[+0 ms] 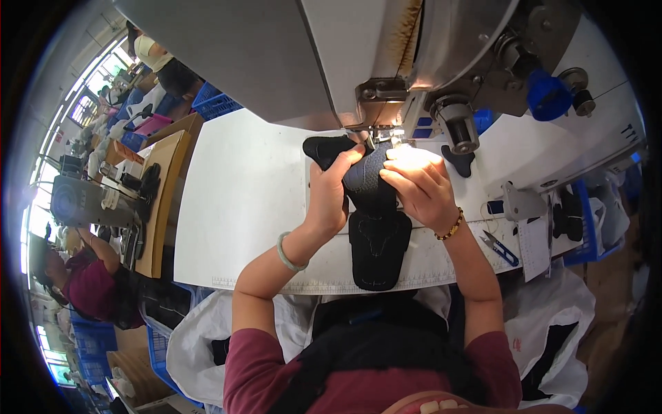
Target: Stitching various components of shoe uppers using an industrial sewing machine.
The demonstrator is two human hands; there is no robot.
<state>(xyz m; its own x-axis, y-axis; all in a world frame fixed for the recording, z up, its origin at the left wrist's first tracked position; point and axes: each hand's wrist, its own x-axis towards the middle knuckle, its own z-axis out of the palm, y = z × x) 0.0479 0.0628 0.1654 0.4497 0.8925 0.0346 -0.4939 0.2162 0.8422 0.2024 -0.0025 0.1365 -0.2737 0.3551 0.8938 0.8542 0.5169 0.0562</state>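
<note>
A sewing machine (376,103) stands over a white table, its lamp shining on the needle area. Just in front of the presser foot (389,136), both my hands hold a dark textured fabric piece (364,176). My left hand (329,190) pinches its left side, thumb on top, next to a black rounded lobe (324,148). My right hand (422,186) has its bent fingertips closed on the right edge, partly washed out by the lamp. A black panel (379,252) with pale stitched lines lies toward me at the table's front edge. Whether it joins the held piece is unclear.
Blue-handled thread snips (499,248) lie right of my right forearm. Another small black piece (458,160) rests beyond my right hand. A ruler strip (310,284) edges the table. White sacks (552,324) flank my lap. A co-worker (89,276) sits at a machine on the left.
</note>
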